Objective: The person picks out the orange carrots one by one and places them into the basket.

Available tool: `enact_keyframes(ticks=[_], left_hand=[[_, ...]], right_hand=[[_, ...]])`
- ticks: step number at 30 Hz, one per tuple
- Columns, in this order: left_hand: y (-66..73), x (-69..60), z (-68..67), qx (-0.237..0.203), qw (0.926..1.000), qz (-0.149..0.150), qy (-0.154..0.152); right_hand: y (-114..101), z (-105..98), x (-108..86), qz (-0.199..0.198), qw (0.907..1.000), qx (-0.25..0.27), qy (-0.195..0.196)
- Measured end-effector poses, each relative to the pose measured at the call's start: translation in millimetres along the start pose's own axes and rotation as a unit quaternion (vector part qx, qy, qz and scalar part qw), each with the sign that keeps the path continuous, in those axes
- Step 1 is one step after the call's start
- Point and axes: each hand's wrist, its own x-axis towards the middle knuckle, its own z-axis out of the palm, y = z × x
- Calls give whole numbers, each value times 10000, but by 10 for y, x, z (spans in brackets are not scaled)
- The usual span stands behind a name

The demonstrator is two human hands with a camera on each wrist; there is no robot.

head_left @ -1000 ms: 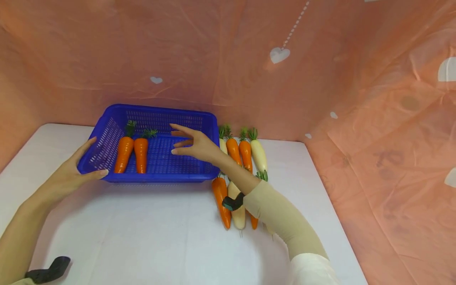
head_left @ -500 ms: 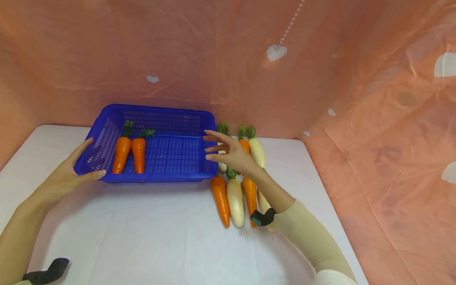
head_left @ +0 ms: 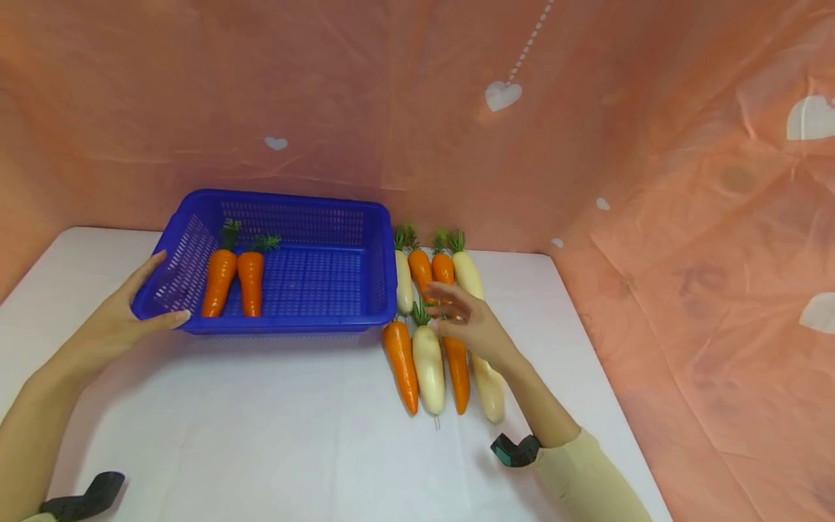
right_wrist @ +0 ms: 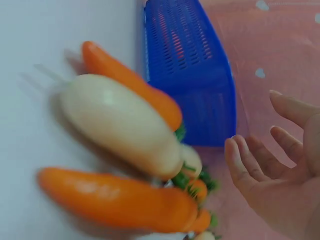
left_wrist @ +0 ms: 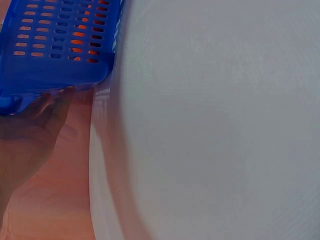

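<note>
A blue plastic basket [head_left: 280, 324] stands at the back left of the table, with two carrots [head_left: 219, 283] lying in its left part. At its front left corner, my left hand [head_left: 117, 322] holds the rim, thumb on the front side and fingers along the left side. To the right of the basket, carrots [head_left: 401, 366] and white radishes [head_left: 428, 373] lie in two rows. My right hand [head_left: 475, 326] hovers over the middle of these rows, fingers loosely bent and apart, holding nothing. It partly hides a carrot [head_left: 459, 377] and a radish [head_left: 489, 391].
A white cloth [head_left: 261, 435] covers the table. Orange sheeting [head_left: 339, 87] with white hearts rises behind and at the sides. The basket's right wall is close beside the back row's leftmost radish [head_left: 404, 283].
My right hand has moved from over the basket's inside to the right and nearer, above the carrots and radishes. My left hand stays at the basket's corner.
</note>
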Motion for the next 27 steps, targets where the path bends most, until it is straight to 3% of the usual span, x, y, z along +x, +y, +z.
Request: enact_keyframes(ticks=[3,8,14,20,27], left_hand=[[-3,3,0,-31,10000,29,14],[-4,-5,8,-73,10000,16,-8],[-3,-9,13,-62,9999,60,68],[4,2,22,72,9999,-42,83],[-5,-1,17,-14,10000,-23,55]], right_hand=[[93,-24,-123,6,9999,11,150],[213,-54,-301,57,9974,-389,602],[326,-26,-427,512,9900,-765,1069],[349,71,-472,1193,9758,-1285,1308],[387,155,-386,1272,9650,-1774,1453]])
